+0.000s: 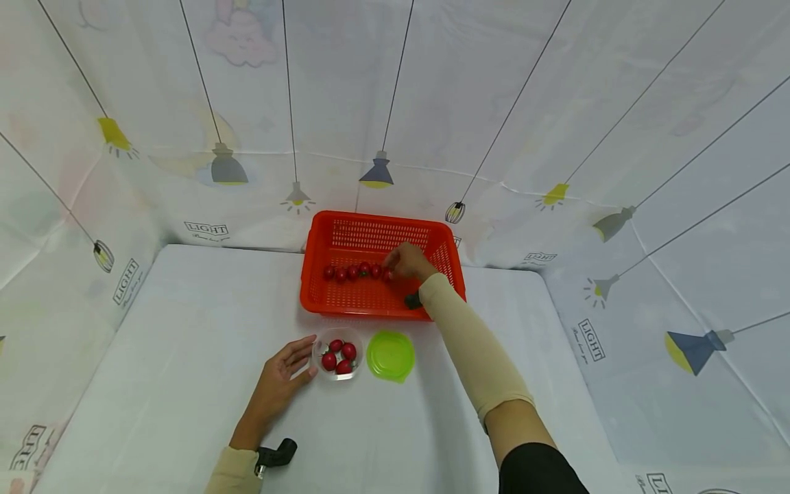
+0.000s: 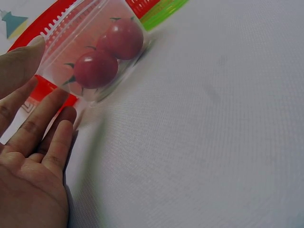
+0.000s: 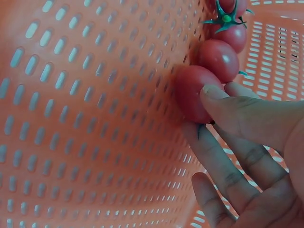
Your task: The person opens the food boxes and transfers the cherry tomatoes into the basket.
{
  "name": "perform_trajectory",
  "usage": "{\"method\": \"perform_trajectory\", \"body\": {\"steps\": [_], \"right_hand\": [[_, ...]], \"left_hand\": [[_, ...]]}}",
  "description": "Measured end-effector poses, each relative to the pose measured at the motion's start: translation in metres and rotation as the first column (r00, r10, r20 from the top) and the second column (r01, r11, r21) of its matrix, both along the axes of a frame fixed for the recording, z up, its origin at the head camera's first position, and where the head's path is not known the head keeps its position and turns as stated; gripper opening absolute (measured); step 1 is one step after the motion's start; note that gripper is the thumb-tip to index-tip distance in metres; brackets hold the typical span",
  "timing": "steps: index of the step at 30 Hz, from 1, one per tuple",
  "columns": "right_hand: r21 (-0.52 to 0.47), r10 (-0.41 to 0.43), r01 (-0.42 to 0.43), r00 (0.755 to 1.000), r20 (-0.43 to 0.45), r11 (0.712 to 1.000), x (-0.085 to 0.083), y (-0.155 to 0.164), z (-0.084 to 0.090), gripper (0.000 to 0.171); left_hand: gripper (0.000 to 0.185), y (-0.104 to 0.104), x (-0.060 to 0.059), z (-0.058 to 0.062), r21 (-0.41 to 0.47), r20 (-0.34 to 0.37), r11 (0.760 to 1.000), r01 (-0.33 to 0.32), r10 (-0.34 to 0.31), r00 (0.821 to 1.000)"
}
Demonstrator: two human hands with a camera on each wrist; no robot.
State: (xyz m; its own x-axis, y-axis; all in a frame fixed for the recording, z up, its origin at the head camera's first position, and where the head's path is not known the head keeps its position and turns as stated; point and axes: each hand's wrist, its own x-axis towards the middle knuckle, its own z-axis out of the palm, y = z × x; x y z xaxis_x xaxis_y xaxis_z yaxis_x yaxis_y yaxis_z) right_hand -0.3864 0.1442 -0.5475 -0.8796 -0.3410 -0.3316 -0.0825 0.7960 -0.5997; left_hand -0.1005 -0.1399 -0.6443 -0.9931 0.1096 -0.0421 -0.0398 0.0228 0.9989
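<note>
My right hand (image 1: 409, 263) is inside a red plastic basket (image 1: 345, 302). In the right wrist view, its thumb and fingers pinch a cherry tomato (image 3: 194, 92) at the near end of a row. Several other cherry tomatoes (image 1: 352, 272) line up along the basket floor, some with green stems. On the table, my left hand (image 1: 280, 377) stays beside a small clear container (image 1: 360, 355), thumb and fingertips at its left side. The left wrist view has those fingers fairly straight and the thumb by the rim. Several cherry tomatoes (image 2: 96, 70) lie in the container.
A green lid (image 1: 391, 355) lies flat to the right of the container. The basket stands at the back of the white table (image 1: 204, 329), close to a printed wall sheet (image 1: 345, 82) that rises behind and at both sides.
</note>
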Motion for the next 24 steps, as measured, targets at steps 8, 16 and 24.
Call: {"method": "perform_trajectory", "body": {"steps": [8, 16, 24], "right_hand": [[0.013, -0.055, 0.055, 0.998, 0.016, 0.998, -0.001, 0.0, 0.006, 0.027], [-0.047, -0.089, 0.082, 0.975, -0.202, 0.996, 0.002, -0.001, 0.039, 0.025], [-0.198, -0.114, 0.046, 0.932, -0.344, 0.979, 0.04, -0.009, 0.073, 0.02]], "left_hand": [[0.061, 0.0, 0.0, 0.0, -0.002, -0.003, 1.0, 0.007, -0.007, 1.0], [0.061, -0.001, -0.001, 0.001, -0.007, -0.01, 1.0, 0.011, -0.011, 1.0], [0.062, -0.001, -0.001, 0.0, 0.008, -0.011, 1.0, 0.01, -0.01, 1.0]]}}
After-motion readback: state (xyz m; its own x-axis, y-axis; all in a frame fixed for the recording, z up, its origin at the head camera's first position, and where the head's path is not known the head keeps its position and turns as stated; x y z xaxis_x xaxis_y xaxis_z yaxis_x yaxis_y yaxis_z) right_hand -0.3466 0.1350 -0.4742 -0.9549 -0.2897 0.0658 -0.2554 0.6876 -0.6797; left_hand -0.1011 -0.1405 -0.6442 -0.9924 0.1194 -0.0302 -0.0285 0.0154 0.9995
